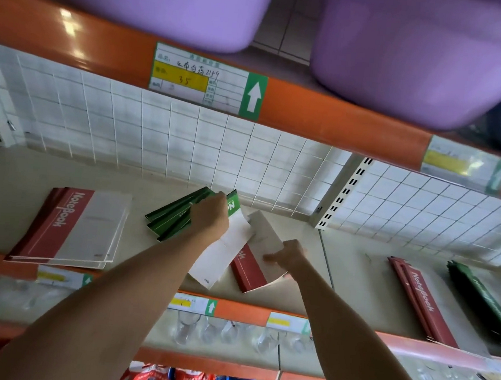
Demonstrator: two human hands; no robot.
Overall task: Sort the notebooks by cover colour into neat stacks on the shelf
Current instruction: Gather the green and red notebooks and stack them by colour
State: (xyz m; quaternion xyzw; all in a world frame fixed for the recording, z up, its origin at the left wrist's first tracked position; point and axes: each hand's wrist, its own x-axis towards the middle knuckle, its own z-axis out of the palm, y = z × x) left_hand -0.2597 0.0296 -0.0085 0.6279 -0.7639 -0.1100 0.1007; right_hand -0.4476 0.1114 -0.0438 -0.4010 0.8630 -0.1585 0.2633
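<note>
Left hand (pixel 210 216) gripping fanned green notebooks (pixel 174 213), white-lettered spines

There is one view only, from a wide-angle camera worn on the person's head. It looks forward and down into the middle shelf (pixel 6 198) from close in front, close enough that both forearms fill the lower frame. The orange upper shelf edge (pixel 325 111) slants across the top, seen from slightly below, with the wire grid back panel (pixel 186 145) straight ahead. Straight lines bow toward the edges.
</note>
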